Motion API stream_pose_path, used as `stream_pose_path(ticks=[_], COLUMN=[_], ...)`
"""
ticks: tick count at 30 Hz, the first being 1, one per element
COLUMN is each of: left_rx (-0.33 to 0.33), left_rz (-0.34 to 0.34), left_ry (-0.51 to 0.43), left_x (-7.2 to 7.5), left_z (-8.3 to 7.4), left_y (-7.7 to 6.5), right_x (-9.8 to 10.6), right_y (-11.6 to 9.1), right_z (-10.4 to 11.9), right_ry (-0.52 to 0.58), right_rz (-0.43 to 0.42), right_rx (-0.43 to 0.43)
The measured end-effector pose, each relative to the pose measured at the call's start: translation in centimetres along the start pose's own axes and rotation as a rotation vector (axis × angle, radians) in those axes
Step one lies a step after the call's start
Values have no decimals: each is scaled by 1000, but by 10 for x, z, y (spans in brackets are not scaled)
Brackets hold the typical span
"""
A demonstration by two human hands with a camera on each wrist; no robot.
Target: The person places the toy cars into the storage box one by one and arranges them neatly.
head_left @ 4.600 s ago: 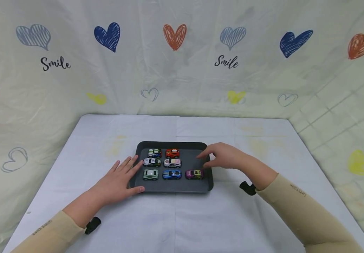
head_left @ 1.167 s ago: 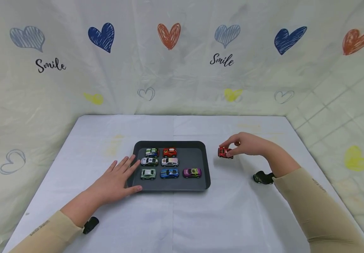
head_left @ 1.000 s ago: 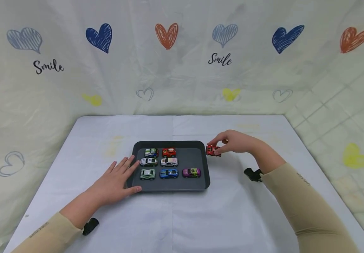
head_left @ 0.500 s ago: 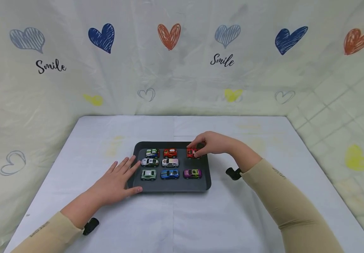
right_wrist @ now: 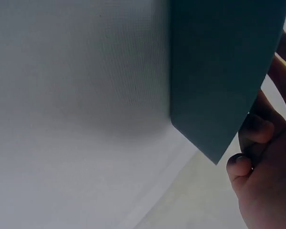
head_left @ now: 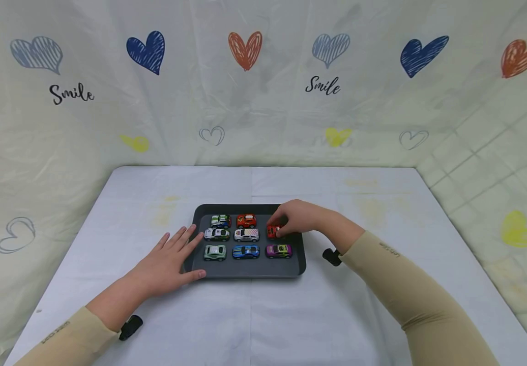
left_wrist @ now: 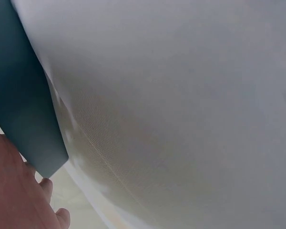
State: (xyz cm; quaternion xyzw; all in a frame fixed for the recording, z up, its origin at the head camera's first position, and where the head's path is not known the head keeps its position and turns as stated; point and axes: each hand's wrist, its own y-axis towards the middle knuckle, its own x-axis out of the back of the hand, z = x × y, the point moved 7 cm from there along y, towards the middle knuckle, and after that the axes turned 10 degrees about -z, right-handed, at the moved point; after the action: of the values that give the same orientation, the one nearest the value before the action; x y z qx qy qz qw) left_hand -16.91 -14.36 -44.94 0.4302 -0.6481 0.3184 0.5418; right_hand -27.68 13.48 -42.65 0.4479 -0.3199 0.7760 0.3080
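Note:
My right hand [head_left: 301, 217] pinches a red toy car [head_left: 272, 232] between thumb and fingers, inside the right part of the dark grey tray [head_left: 263, 270]. Part of that car is hidden by the hand. Below it sits a purple and yellow-green toy car [head_left: 279, 251]. To its left is a white chequered toy car [head_left: 246, 235], with an orange-red toy car [head_left: 246, 220] behind. My left hand [head_left: 167, 267] lies with fingers spread over the tray's left edge. In the right wrist view, the tray's side wall [right_wrist: 219, 71] hides the car from sight.
Other toy cars stand in the tray: a blue one [head_left: 245, 251], a pale green one [head_left: 215, 252], a black-and-white one [head_left: 216, 234] and a blue-green-white one [head_left: 221, 220]. A white cloth [head_left: 254, 325] covers the table, and a printed curtain hangs behind.
My right hand has brought the red toy car from the table on the right over the tray's rim, then shifted it slightly toward me inside. The left hand has stayed in place.

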Motion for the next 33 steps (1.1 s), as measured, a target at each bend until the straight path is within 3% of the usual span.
stream_pose_path(ticks=[14, 24, 33], left_rx=[-3, 1, 1], left_rz=[-18, -6, 1], left_ry=[-12, -3, 1], left_x=[2, 0, 0], left_z=[0, 1, 0], left_y=[-2, -2, -1], right_x=[-6, 14, 23], right_y=[-1, -7, -15], right_z=[5, 12, 5], right_ry=[-139, -82, -36], right_rz=[-18, -63, -83], right_rx=[-2, 12, -1])
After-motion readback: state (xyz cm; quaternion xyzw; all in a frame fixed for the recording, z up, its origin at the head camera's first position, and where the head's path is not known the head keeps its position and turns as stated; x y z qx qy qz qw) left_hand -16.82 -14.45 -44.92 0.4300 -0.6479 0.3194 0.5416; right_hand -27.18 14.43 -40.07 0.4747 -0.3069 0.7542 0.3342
